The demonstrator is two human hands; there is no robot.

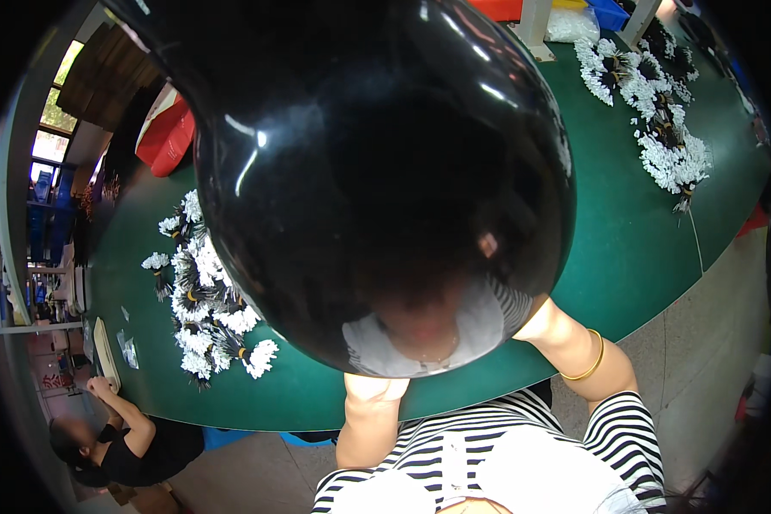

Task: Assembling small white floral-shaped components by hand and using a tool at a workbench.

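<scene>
A large glossy black dome (385, 171), perhaps a lamp shade, fills the middle of the head view and hides the work area beneath it. My left hand (375, 387) reaches under its lower rim, with only the wrist and the base of the hand showing. Under its lower right side goes my right hand (535, 322), with a gold bangle (593, 355) on that forearm. The fingers of both hands are covered, so what they hold or touch cannot be seen. Nearest on the left lie bundles of black wires with white connectors (201, 291), some tied with yellowish bands.
More white-ended wire bundles (660, 103) lie along the right of the green table (625, 248). A red bin (167, 137) stands at the far left, and a white post (534, 30) at the back. Another person (128, 437) sits at the left edge.
</scene>
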